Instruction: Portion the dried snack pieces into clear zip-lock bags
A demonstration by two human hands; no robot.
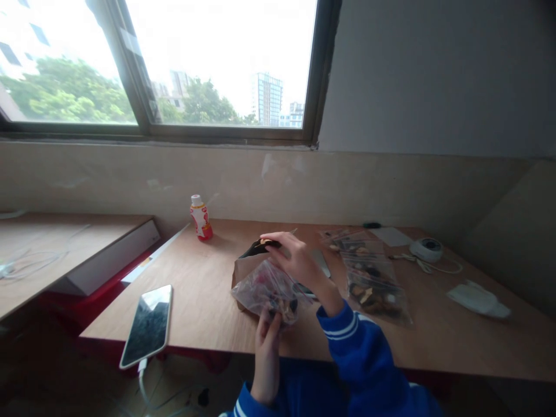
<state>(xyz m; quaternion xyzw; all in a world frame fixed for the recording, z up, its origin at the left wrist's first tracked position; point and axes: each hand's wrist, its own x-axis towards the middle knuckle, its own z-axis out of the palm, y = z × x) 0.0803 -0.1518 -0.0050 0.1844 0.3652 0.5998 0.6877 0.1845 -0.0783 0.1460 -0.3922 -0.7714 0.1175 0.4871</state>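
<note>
The wooden table (204, 307) spans the view; filled clear bags (369, 277) lie overlapping to the right, well apart from your hands. The brown paper bag (247, 268) stands at mid-table, partly hidden by the small clear bag (256, 286) on its near side, which holds dark and tan pieces. Your left hand (268, 336) pinches that bag's lower part, thumb and fingers closed on it. Your right hand (297, 255) is at the paper bag's mouth, fingers curved, slightly parted, by a tan piece (266, 242); cannot tell whether they grip it. Judgement: steady the clear bag from below, and use light fingertips above so neither the piece slips nor the paper rim folds.
</note>
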